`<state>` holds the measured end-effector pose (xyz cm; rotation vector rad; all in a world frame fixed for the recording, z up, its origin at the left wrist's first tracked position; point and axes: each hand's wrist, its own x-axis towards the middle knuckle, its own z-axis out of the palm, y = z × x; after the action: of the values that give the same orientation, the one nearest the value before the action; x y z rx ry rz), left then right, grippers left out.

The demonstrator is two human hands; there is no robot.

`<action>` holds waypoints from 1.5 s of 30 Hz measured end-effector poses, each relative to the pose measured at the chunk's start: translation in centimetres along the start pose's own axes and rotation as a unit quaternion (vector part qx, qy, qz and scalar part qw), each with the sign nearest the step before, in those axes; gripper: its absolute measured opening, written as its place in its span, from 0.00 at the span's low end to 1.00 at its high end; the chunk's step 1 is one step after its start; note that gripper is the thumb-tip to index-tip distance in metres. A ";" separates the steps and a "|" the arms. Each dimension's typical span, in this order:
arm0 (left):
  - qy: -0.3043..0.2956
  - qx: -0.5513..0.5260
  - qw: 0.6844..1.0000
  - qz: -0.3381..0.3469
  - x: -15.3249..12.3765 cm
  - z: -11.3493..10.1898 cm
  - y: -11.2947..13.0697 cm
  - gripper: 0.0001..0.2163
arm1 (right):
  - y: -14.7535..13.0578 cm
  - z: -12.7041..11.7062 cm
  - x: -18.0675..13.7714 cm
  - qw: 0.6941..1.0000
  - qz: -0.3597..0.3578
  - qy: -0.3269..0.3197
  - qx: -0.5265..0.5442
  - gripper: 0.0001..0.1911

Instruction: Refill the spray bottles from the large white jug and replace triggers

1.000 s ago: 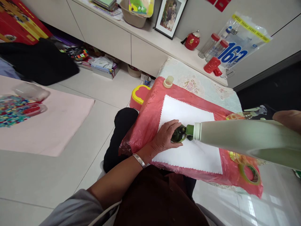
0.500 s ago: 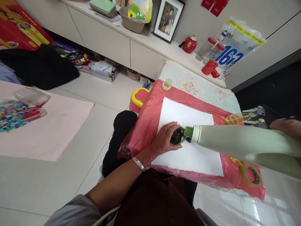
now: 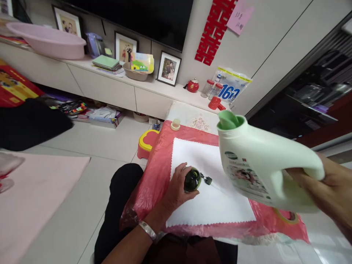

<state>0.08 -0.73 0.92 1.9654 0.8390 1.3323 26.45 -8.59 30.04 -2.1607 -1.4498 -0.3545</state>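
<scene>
My left hand (image 3: 176,190) grips a small dark green bottle (image 3: 192,179) standing upright on a white cloth (image 3: 214,198). My right hand (image 3: 324,190) holds a large pale green detergent jug (image 3: 264,172) by its handle. The jug is tipped back, its open green spout (image 3: 228,120) pointing up, above and to the right of the small bottle. A small dark cap (image 3: 207,179) lies on the cloth just right of the small bottle. The white cloth lies on a red plastic sheet (image 3: 162,161) over a small table.
A cream lid (image 3: 175,125) sits at the far edge of the red sheet, a roll of tape (image 3: 286,216) at its near right. A yellow and red stool (image 3: 147,143) stands on the tiled floor. A pink cloth (image 3: 33,198) covers a surface at left. A long cabinet (image 3: 110,91) bears frames and jars.
The jug has tilted back up, and its spout has left the mouth of the small bottle. My view has risen. My left hand stays on the small bottle.
</scene>
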 end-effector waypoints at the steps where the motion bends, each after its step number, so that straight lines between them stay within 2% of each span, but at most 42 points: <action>1: 0.001 0.004 1.000 -0.003 0.0 0.1 -0.1 0.45 | -0.5 1.0 0.2 0.998 0.039 0.018 0.046 0.29; 3: 0.003 0.008 1.000 0.002 0.0 0.3 -0.3 0.46 | -0.8 3.4 0.5 0.978 0.124 0.054 0.161 0.25; 8: 0.023 0.015 0.999 0.023 -0.2 0.8 -1.2 0.45 | 1.6 11.9 0.6 0.940 0.168 0.084 0.285 0.26; 13: 0.027 0.026 0.999 0.033 -0.1 0.8 -1.6 0.43 | 4.2 20.4 0.1 0.910 0.220 0.076 0.344 0.19; 16: 0.024 0.038 0.998 0.039 -0.1 0.5 -1.8 0.42 | 4.6 23.8 0.2 0.900 0.233 0.066 0.362 0.17; 19: 0.021 0.044 0.998 0.045 0.0 0.2 -1.9 0.42 | 4.6 25.8 0.7 0.900 0.233 0.050 0.365 0.17; 23: 0.018 0.047 0.998 0.029 -0.1 -0.2 -1.6 0.41 | 4.8 26.7 0.8 0.913 0.229 0.018 0.338 0.18; 28: 0.008 0.017 0.997 -0.078 -0.2 -0.7 -0.8 0.45 | 6.0 25.7 -0.4 0.926 0.201 -0.043 0.316 0.18; 30: 0.005 0.008 0.994 -0.106 -0.2 -0.8 -0.4 0.46 | 6.9 25.0 -1.6 0.928 0.191 -0.057 0.313 0.24; 33: 0.008 0.009 0.993 -0.119 -0.1 -1.0 -0.1 0.45 | 8.4 23.6 -4.5 0.932 0.203 -0.037 0.299 0.40; 35: 0.009 0.010 0.993 -0.118 0.0 -1.1 0.0 0.44 | 8.9 22.7 -7.0 0.935 0.208 -0.029 0.288 0.44; 37: 0.013 0.008 0.993 -0.115 0.0 -1.2 0.1 0.43 | 8.7 21.9 -9.5 0.940 0.185 -0.050 0.282 0.41; 40: 0.028 0.002 0.993 -0.118 0.0 -1.2 0.0 0.43 | 6.9 21.4 -12.2 0.948 0.109 -0.113 0.278 0.32; 45: 0.044 -0.014 0.988 -0.145 -0.3 -1.1 -0.4 0.43 | 3.1 22.0 -13.2 0.952 0.012 -0.184 0.244 0.17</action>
<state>-1.12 -0.57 0.77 1.6960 1.0960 1.2578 22.65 -7.86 4.44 -1.8880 -1.5030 0.4043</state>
